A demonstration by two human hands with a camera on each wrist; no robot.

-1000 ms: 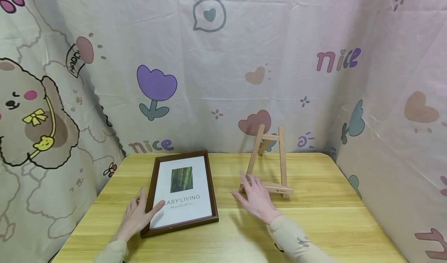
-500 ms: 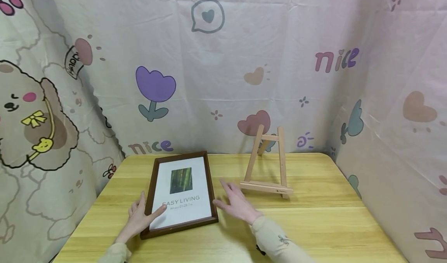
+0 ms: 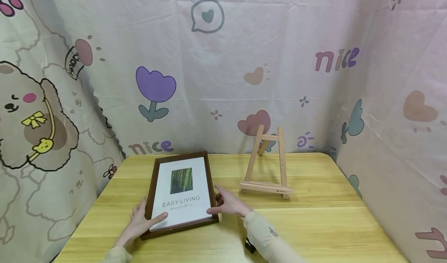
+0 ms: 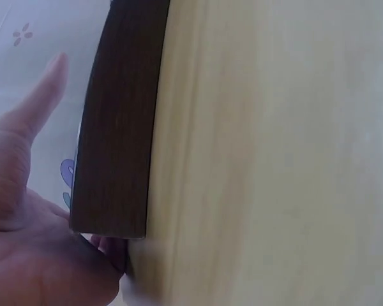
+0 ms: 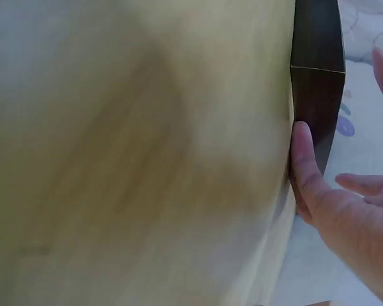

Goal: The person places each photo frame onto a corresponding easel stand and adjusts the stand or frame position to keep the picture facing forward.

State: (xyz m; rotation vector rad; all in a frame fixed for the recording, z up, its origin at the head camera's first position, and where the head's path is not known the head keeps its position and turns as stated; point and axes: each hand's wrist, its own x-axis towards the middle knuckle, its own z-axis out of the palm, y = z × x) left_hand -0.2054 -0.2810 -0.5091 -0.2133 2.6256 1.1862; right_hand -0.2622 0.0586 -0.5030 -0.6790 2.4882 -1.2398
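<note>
A picture frame (image 3: 180,187) with a dark brown wooden border lies on the table, slightly turned, its white insert reading "EASY LIVING" below a green picture. At its lower left side is my left hand (image 3: 139,223), thumb stretched over the front and fingers along the outer edge. The left wrist view has that thumb (image 4: 41,99) apart from the border. My right hand (image 3: 229,203) is at the lower right side. In the right wrist view, one fingertip (image 5: 302,137) touches the frame's side while the thumb stands away from it. Fingers beyond the left corner are partly hidden.
To the right of the frame stands a small light wooden easel (image 3: 266,186) with a ledge across its front. The wood-grain table (image 3: 314,224) ends at a printed cloth backdrop (image 3: 216,69), which also hangs along both sides.
My right hand has moved left from the easel's ledge to the frame's right edge. My left hand has slid slightly toward the near edge. Frame and easel have stayed in place.
</note>
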